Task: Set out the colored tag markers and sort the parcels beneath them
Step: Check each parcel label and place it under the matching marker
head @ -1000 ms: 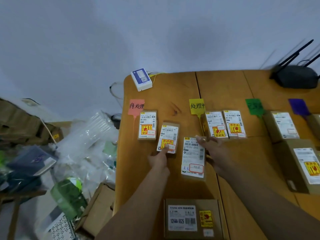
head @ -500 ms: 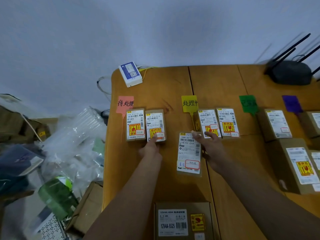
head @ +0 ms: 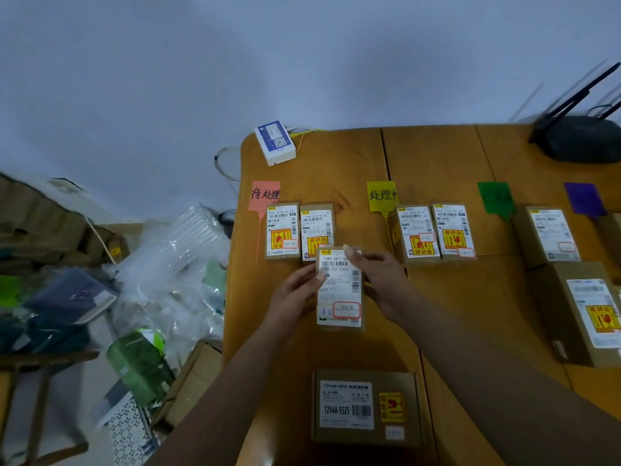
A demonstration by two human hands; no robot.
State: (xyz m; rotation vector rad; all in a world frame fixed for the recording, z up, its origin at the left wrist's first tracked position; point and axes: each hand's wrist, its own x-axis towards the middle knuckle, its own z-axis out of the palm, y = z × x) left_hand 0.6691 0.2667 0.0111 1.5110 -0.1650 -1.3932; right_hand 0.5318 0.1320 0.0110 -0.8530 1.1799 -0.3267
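Note:
Four tag markers lie in a row on the wooden table (head: 447,297): pink tag (head: 265,195), yellow tag (head: 382,195), green tag (head: 495,198), purple tag (head: 584,198). Two small parcels (head: 299,232) sit side by side under the pink tag, two parcels (head: 435,234) under the yellow tag. I hold a long labelled parcel (head: 340,290) between both hands, my left hand (head: 295,294) on its left edge, my right hand (head: 379,280) on its top and right edge. It overlaps the lower corner of the second pink-tag parcel.
A brown box (head: 366,406) lies near the table's front edge. Under the green tag are a small box (head: 547,235) and a larger box (head: 584,314). A white device (head: 275,142) and a black router (head: 581,136) stand at the back. Plastic bags and cartons (head: 161,280) crowd the floor left.
My left hand left the small parcel beside the first one under the pink tag and joined my right hand on the long parcel, which has shifted left toward the pink group.

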